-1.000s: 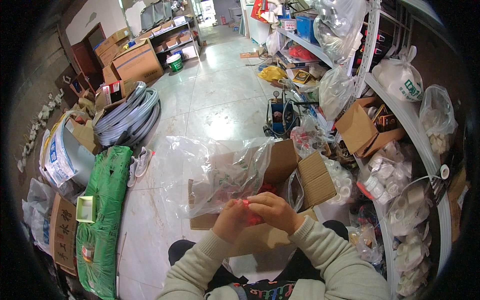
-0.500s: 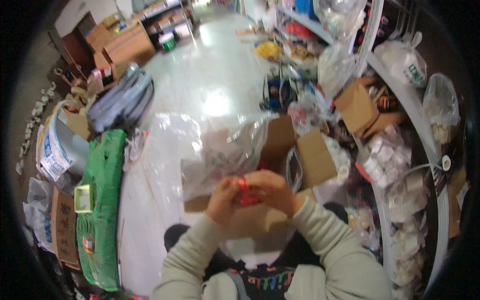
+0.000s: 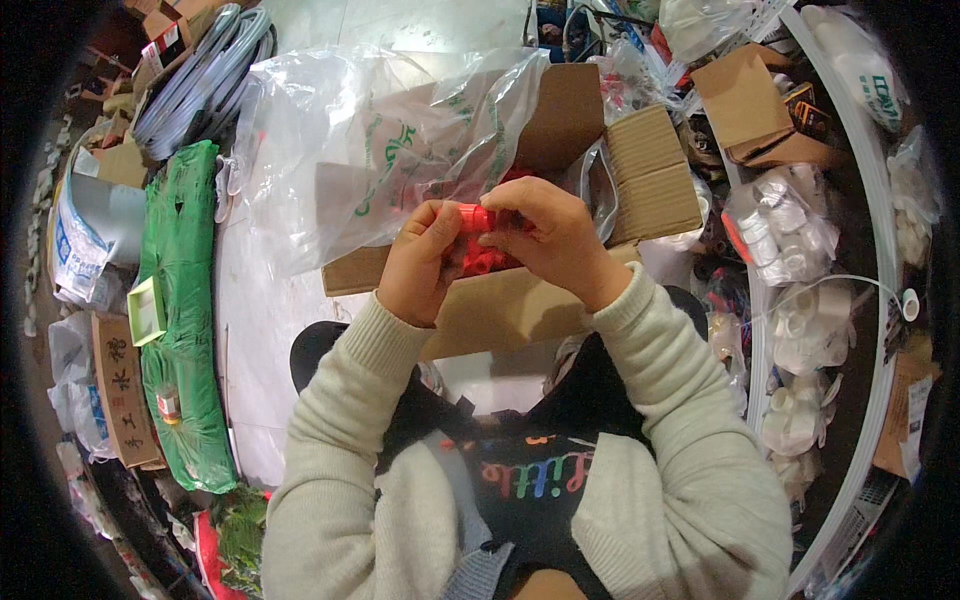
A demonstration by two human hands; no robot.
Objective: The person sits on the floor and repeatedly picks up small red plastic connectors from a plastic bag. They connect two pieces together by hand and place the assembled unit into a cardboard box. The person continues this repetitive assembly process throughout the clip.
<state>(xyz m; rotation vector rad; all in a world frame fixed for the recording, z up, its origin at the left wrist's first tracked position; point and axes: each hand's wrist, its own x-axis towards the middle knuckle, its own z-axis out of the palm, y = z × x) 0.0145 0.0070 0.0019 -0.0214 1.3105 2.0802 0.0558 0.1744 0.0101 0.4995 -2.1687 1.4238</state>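
Two hands in close: the left (image 3: 415, 262) pinched shut on one red piece (image 3: 476, 217), the right (image 3: 548, 235) curled round its other end, presumably steadying it, above the cardboard box's (image 3: 520, 315) near edge! Below, more red pieces (image 3: 485, 260), too overlapped to count; one clear bag (image 3: 300, 150) spills over the left edge.

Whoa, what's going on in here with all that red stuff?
Someone's hands are busy with a small red piece. The left hand pinches it, and the right hand has its fingers at the other end; how firmly those grip is hard to see. This is happening over an open cardboard box. More red pieces show beneath the hands, and a big clear plastic bag spreads over the box's left side.
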